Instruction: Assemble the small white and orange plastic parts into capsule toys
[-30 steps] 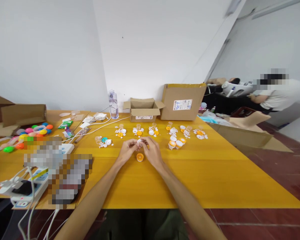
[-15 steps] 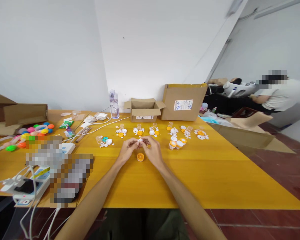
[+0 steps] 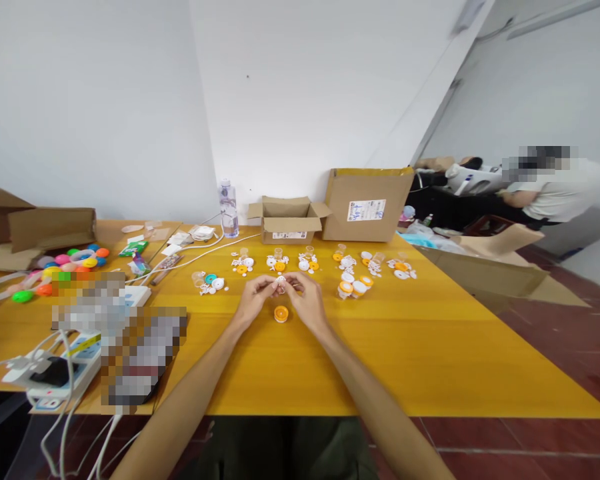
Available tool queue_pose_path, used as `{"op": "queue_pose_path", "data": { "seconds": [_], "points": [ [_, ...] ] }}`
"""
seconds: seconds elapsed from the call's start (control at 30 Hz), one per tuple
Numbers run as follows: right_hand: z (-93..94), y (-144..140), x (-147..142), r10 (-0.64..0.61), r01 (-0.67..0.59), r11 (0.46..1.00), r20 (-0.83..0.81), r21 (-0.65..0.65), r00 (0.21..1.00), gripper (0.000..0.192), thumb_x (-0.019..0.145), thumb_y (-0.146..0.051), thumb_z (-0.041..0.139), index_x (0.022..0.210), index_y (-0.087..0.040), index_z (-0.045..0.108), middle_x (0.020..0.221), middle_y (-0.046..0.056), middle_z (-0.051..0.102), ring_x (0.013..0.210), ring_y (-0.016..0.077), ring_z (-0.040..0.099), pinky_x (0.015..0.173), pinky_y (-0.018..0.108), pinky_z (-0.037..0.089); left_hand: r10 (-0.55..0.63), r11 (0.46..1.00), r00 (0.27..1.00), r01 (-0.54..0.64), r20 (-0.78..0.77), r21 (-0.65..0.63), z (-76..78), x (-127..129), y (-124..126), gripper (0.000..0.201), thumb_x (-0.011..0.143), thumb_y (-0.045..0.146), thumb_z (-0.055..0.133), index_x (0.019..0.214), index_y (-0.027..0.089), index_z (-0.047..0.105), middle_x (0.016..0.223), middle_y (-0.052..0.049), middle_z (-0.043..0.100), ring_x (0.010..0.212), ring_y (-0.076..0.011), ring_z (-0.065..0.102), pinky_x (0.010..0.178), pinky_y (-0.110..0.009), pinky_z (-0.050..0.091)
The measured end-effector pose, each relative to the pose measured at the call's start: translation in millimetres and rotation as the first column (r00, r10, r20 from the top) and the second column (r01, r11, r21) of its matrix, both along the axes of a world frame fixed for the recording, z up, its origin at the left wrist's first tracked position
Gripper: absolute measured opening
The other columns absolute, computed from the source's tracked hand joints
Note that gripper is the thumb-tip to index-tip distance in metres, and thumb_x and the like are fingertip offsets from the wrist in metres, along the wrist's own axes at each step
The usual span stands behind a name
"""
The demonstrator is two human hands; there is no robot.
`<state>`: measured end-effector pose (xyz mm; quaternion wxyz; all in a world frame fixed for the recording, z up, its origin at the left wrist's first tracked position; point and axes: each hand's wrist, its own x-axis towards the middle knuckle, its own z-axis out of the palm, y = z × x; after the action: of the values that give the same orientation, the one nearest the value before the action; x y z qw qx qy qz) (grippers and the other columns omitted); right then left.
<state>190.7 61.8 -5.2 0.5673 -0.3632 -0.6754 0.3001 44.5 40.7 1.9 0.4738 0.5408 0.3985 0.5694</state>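
My left hand (image 3: 257, 296) and my right hand (image 3: 304, 293) meet above the middle of the table, both closed. Between their fingertips they pinch one small white plastic part (image 3: 281, 283), whose exact kind is too small to make out. Just below the hands, on the table, sits a round orange-and-white piece (image 3: 281, 314), its orange face up. Behind the fingers lies a small pile of white parts with an orange disc (image 3: 279, 266). Several orange-and-white round pieces (image 3: 359, 288) are grouped to the right of my right hand.
More piles of white parts and clear cups, one with a teal ring (image 3: 210, 279), line the yellow table (image 3: 380, 367). At the back stand a water bottle (image 3: 229, 208), an open carton (image 3: 289, 227) and a cardboard box (image 3: 367, 210). Left, a power strip (image 3: 80, 373) trails cables. A person sits at right.
Both hands stay in nearly the same place, with the white part shifting slightly between the fingertips. The seated person at the right has leaned a little to the left.
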Motion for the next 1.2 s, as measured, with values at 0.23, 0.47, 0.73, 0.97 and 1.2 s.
{"op": "queue_pose_path", "data": {
  "seconds": [0.23, 0.47, 0.73, 0.97, 1.2],
  "points": [
    [-2.1, 0.1, -0.6, -0.004, 0.004, 1.000, 0.001, 0.025, 1.000, 0.017, 0.085, -0.037, 0.060, 0.083, -0.023, 0.069, 0.080, 0.004, 0.070, 0.073, 0.0193, 0.068, 0.066, 0.031, 0.059, 0.006, 1.000, 1.000, -0.006, -0.005, -0.008, -2.5, -0.5, 1.1, 0.029, 0.071, 0.046, 0.080, 0.073, 0.018, 0.073, 0.069, -0.002, 0.070, 0.070, -0.0177, 0.063, 0.073, -0.030, 0.051],
    [-5.0, 2.7, -0.2, 0.005, -0.005, 1.000, 0.000, 0.006, 1.000, 0.016, 0.084, -0.037, 0.061, 0.082, -0.023, 0.069, 0.080, 0.003, 0.071, 0.073, 0.0194, 0.068, 0.065, 0.031, 0.059, -0.014, 1.000, 1.000, 0.014, -0.023, -0.019, -4.8, -0.1, 1.9, 0.029, 0.071, 0.046, 0.081, 0.075, 0.018, 0.073, 0.074, -0.003, 0.072, 0.074, -0.0186, 0.066, 0.075, -0.030, 0.052],
    [-5.0, 3.6, 0.6, 0.018, -0.019, 1.000, 0.037, 0.023, 0.999, 0.015, 0.085, -0.034, 0.060, 0.083, -0.023, 0.069, 0.081, 0.004, 0.071, 0.074, 0.0203, 0.069, 0.066, 0.032, 0.059, -0.023, 0.999, 0.999, 0.022, -0.028, -0.032, -2.4, 0.5, 0.7, 0.033, 0.067, 0.047, 0.084, 0.071, 0.018, 0.071, 0.068, -0.002, 0.069, 0.067, -0.0169, 0.062, 0.072, -0.029, 0.052],
    [-3.1, 1.9, 2.4, -0.012, 0.002, 0.995, 0.104, 0.097, 0.995, 0.015, 0.087, -0.031, 0.058, 0.084, -0.024, 0.070, 0.081, 0.004, 0.070, 0.076, 0.0204, 0.068, 0.069, 0.032, 0.058, -0.025, 0.999, 0.999, 0.024, -0.028, -0.031, -1.9, 0.8, 0.4, 0.029, 0.070, 0.044, 0.082, 0.070, 0.017, 0.070, 0.067, -0.001, 0.067, 0.066, -0.0156, 0.061, 0.071, -0.028, 0.050],
    [-1.4, 1.1, 2.6, -0.005, -0.005, 0.996, 0.105, 0.089, 0.994, 0.017, 0.089, -0.034, 0.058, 0.084, -0.023, 0.070, 0.081, 0.004, 0.070, 0.075, 0.0199, 0.067, 0.067, 0.031, 0.057, -0.036, 0.999, 0.999, 0.036, -0.039, 0.020, -3.1, -0.7, 1.5, 0.029, 0.077, 0.045, 0.075, 0.070, 0.017, 0.071, 0.066, -0.001, 0.067, 0.065, -0.0157, 0.060, 0.070, -0.028, 0.050]
  ]
}}
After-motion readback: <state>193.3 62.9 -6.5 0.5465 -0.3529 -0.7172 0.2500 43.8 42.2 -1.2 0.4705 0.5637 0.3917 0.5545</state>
